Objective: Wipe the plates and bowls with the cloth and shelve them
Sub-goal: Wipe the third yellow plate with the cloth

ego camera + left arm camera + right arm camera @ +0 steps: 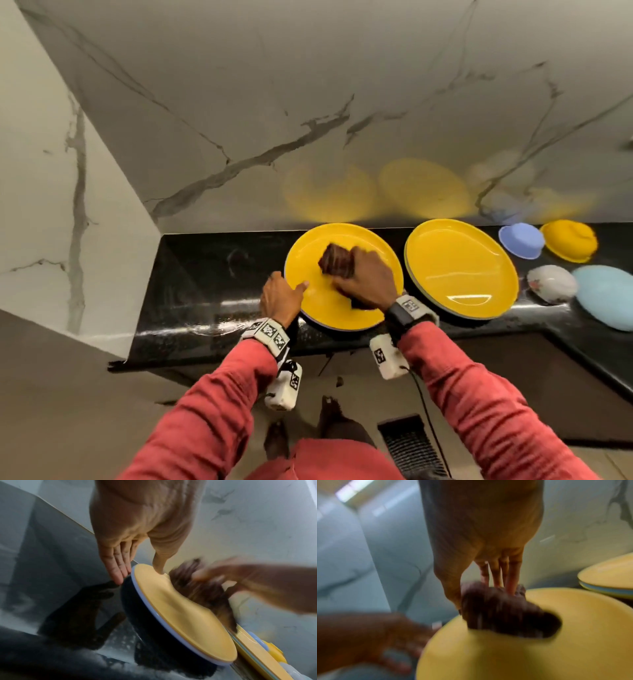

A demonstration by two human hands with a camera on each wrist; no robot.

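Head view: I am standing at the black counter (212,274).
Right hand (363,277): gripping the brown cloth (337,263), pressing it on the left plate (329,308).
Left hand (279,298): fingers straight, thumb resting on that plate's rim.
Second plate (462,270): lying just beside, right.
Bowls (520,240): sitting farther right.

Counter (205,274): two plates side by side against the back wall (308,85). Left plate (329,308): cloth (337,263) laid on it under the right hand (363,281); left hand (281,298) set at its left rim. Right plate (462,267): four bowls (520,240) grouped to its right, two behind, two in front.
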